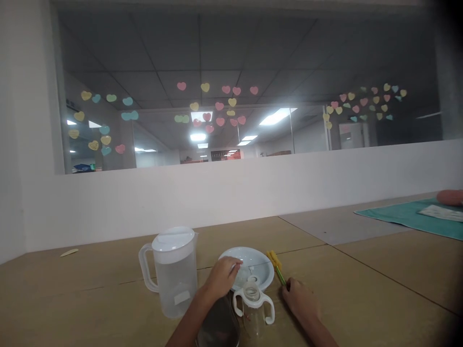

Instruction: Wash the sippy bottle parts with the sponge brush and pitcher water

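My left hand (222,278) reaches over the rim of a pale blue bowl (261,270), fingers pinched on something small I cannot make out. My right hand (299,298) rests on the table, fingers closed around the green handle of a brush with a yellow sponge head (275,262) that lies beside the bowl. A clear baby bottle with two white handles (253,309) stands open-topped just in front of the bowl, between my hands. A clear plastic pitcher with a white lid (172,272) stands left of my left hand.
A dark metal container (218,327) sits under my left forearm at the bottom edge. A teal cloth (405,214) with a pale sheet (441,212) lies at the far right, with another person's fingertip (449,197) on it. A white low wall runs behind the wooden table.
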Demonstrator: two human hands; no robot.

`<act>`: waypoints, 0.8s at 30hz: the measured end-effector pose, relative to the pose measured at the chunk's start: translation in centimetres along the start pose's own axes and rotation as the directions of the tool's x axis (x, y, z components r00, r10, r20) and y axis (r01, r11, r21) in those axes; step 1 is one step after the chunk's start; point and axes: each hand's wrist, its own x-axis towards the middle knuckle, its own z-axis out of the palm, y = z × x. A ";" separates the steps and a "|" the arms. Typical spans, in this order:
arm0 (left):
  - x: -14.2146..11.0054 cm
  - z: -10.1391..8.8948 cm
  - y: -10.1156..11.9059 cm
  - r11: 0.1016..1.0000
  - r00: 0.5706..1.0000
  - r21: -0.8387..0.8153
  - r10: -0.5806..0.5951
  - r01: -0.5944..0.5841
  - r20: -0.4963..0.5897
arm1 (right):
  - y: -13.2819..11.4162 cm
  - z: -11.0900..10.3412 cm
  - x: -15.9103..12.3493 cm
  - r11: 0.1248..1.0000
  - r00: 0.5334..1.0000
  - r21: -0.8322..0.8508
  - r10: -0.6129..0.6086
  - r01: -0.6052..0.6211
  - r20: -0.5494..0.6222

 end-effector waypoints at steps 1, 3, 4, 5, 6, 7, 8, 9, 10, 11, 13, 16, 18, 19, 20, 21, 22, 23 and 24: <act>0.1 1.3 -1.1 1.000 0.998 -0.020 -0.013 0.014 0.064 | 0.0 0.0 0.0 1.000 1.000 0.006 -0.002 0.002 0.007; 0.0 2.9 -2.6 0.999 0.989 -0.021 -0.030 0.033 0.143 | -0.1 0.0 0.0 1.000 1.000 0.009 -0.014 0.013 0.022; -0.1 3.3 -3.1 0.999 0.985 -0.015 -0.037 0.040 0.167 | -0.2 0.0 -0.1 1.000 0.999 0.005 -0.022 0.022 0.030; -0.2 3.5 -3.5 0.999 0.983 -0.005 -0.043 0.044 0.181 | -0.3 0.0 -0.1 1.000 0.999 -0.001 -0.029 0.029 0.037; -0.3 3.6 -3.7 0.999 0.981 0.007 -0.048 0.047 0.188 | -0.4 0.0 -0.1 0.999 0.999 -0.007 -0.035 0.035 0.040; -0.4 3.6 -3.8 0.998 0.980 0.022 -0.054 0.051 0.190 | -0.5 -0.1 -0.2 0.999 0.998 -0.010 -0.039 0.040 0.042; -0.4 3.6 -3.9 0.998 0.980 0.037 -0.060 0.054 0.189 | -0.6 -0.1 -0.2 0.999 0.998 -0.009 -0.042 0.043 0.041; -0.4 3.6 -3.9 0.997 0.981 0.053 -0.069 0.060 0.184 | -0.6 -0.2 -0.3 0.999 0.998 -0.007 -0.043 0.043 0.038; -0.4 3.6 -4.0 0.996 0.981 0.064 -0.079 0.068 0.176 | -0.6 -0.2 -0.3 0.999 0.998 -0.007 -0.044 0.044 0.035; -0.3 3.6 -4.1 0.994 0.982 0.069 -0.090 0.080 0.167 | -0.7 -0.2 -0.4 0.999 0.998 -0.007 -0.044 0.044 0.034; -0.3 3.7 -4.2 0.992 0.982 0.066 -0.115 0.106 0.150 | -0.7 -0.3 -0.4 0.999 0.998 -0.009 -0.045 0.045 0.037; -0.3 3.6 -4.0 0.990 0.981 0.059 -0.133 0.125 0.141 | -0.7 -0.4 -0.5 0.998 0.997 -0.011 -0.054 0.055 0.045; -0.3 3.5 -3.8 0.989 0.981 0.064 -0.138 0.130 0.138 | -0.7 -0.6 -0.6 0.998 0.997 -0.012 -0.060 0.060 0.049; -0.3 3.5 -3.7 0.989 0.980 0.068 -0.142 0.133 0.137 | -0.8 -0.6 -0.6 0.998 0.997 -0.015 -0.057 0.058 0.052; -0.2 3.5 -3.6 0.988 0.980 0.073 -0.146 0.137 0.136 | -0.8 -0.7 -0.6 0.998 0.997 -0.016 -0.052 0.053 0.056; -0.2 3.5 -3.5 0.987 0.980 0.076 -0.148 0.139 0.134 | -0.8 -0.7 -0.6 0.999 0.997 -0.015 -0.048 0.049 0.058; -0.2 3.5 -3.5 0.988 0.981 0.071 -0.144 0.136 0.133 | -0.8 -0.8 -0.6 0.999 0.997 -0.014 -0.047 0.047 0.060; -0.1 3.5 -3.5 0.990 0.981 0.055 -0.137 0.131 0.134 | -0.8 -0.8 -0.6 0.999 0.997 -0.012 -0.048 0.048 0.061; 0.0 3.5 -3.6 0.991 0.982 0.034 -0.132 0.129 0.133 | -0.8 -0.8 -0.5 0.999 0.997 -0.010 -0.051 0.051 0.062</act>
